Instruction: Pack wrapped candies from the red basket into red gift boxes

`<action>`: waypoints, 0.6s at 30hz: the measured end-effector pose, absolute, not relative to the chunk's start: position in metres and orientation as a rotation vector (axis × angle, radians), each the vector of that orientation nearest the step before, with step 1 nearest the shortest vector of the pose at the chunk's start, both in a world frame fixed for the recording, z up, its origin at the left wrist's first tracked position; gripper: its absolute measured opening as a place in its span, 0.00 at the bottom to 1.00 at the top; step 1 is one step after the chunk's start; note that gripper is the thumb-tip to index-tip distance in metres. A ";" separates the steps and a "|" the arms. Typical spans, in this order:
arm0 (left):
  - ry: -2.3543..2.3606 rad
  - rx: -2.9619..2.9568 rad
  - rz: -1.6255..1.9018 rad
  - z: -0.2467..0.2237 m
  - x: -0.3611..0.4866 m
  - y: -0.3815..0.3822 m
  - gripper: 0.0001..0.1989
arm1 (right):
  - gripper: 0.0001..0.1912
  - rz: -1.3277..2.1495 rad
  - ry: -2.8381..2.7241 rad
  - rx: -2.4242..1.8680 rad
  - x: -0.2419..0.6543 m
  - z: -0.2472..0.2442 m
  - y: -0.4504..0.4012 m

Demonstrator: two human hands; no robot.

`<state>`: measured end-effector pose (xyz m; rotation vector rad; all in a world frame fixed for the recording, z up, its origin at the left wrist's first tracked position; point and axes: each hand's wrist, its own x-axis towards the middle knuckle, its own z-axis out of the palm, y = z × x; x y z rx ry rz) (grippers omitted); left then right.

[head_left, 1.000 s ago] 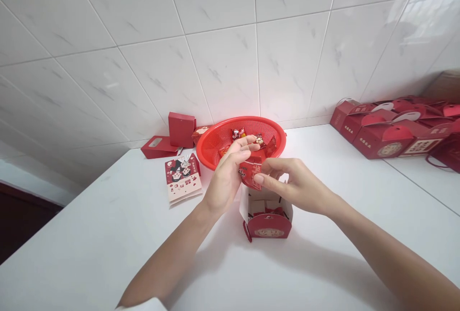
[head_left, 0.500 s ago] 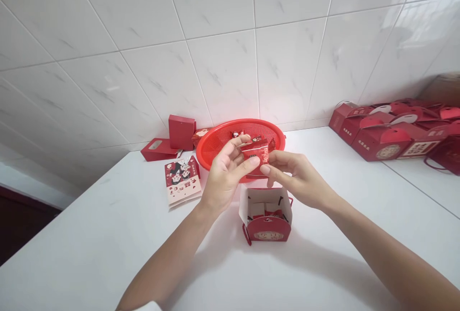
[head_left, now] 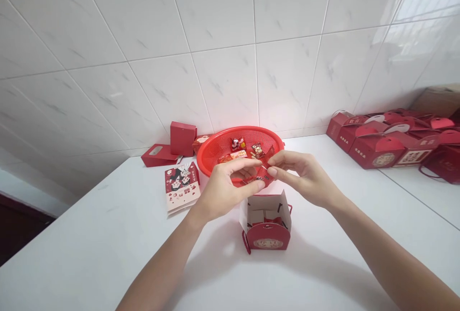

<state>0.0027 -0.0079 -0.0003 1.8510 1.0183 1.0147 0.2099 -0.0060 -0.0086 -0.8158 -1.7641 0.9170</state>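
Note:
A small red wrapped packet [head_left: 261,175] is pinched between my left hand [head_left: 226,185] and my right hand [head_left: 305,177], above the near rim of a red mesh basket [head_left: 206,157]. Candies in bright wrappers lie in the basket, among them a dark red one [head_left: 258,149]. Just below my hands stands an open red gift box [head_left: 268,237] with a white inside and a red cord handle. Some red wrapped pieces rest in it.
A printed card box [head_left: 182,187] lies left of the basket. Behind it are a red upright box [head_left: 183,138] and a red tilted box [head_left: 160,155]. Several closed red gift boxes [head_left: 381,150] stand at the right by the tiled wall.
The packet has turned and tipped between my fingers and sits slightly lower in view. More candies in the basket now show. The view has tilted up a little.

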 end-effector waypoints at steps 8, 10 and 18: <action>1.088 1.837 1.171 0.000 -0.001 -0.006 0.16 | 0.14 0.990 -1.570 -0.770 0.206 -0.008 -0.011; 1.033 1.852 1.188 0.002 0.000 -0.007 0.13 | 0.14 1.009 -1.561 -0.757 0.207 -0.006 -0.012; 0.957 1.855 1.248 0.005 0.001 -0.009 0.08 | 0.13 1.080 -1.529 -0.735 0.208 -0.004 -0.013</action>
